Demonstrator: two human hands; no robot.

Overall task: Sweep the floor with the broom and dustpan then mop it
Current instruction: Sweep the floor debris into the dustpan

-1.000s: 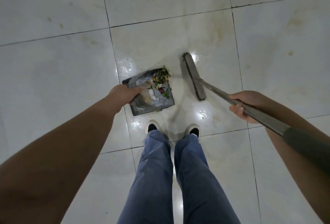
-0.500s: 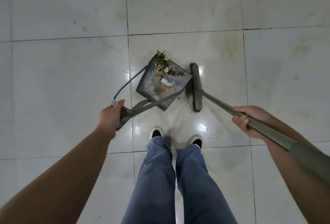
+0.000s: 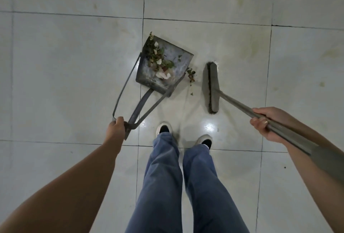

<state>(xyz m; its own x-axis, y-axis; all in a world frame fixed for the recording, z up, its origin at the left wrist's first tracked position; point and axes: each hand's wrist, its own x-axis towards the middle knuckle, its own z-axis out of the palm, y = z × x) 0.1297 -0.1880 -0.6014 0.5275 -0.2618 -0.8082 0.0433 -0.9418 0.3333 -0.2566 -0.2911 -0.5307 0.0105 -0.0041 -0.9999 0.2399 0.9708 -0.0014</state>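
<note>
No brand, label or writing legible on any item. Floor (image 3: pixel 74 65): large square glossy pale tiles with thin dark grout lines, faint yellowish stains, bright light reflections near the feet. Dustpan (image 3: pixel 178 59): grey metal, box-shaped tray with raised walls, scuffed and dull; its open mouth faces right, toward the broom. A flat metal bar and two thin side struts run from the tray down and left to the grip, so the long axis goes diagonally from upper right to lower left. Left hand (image 3: pixel 116 127) closed around the top of that handle frame, fingers curled round it. Inside the tray: debris (image 3: pixel 158 59) of dry green-brown leaves, white paper scraps and a small reddish bit, heaped toward the far left corner. Whether the tray rests flat on the tiles or is slightly raised cannot be told. Loose leaf bits (image 3: pixel 191 76) lie on the floor just beside the tray's right edge, between pan and broom. Broom (image 3: pixel 212 87): narrow grey rectangular head with short dark bristles, long axis running near-to-far, standing on the floor near the pan but apart from it. Its round metal shaft slopes down and right, with a thicker dark sleeve at the lower right edge. Right hand (image 3: pixel 266 123) wrapped around the shaft, fingers curled over it. Blue trousers (image 3: pixel 163 177) and white-rimmed shoes (image 3: pixel 163 128) in the lower centre.
</note>
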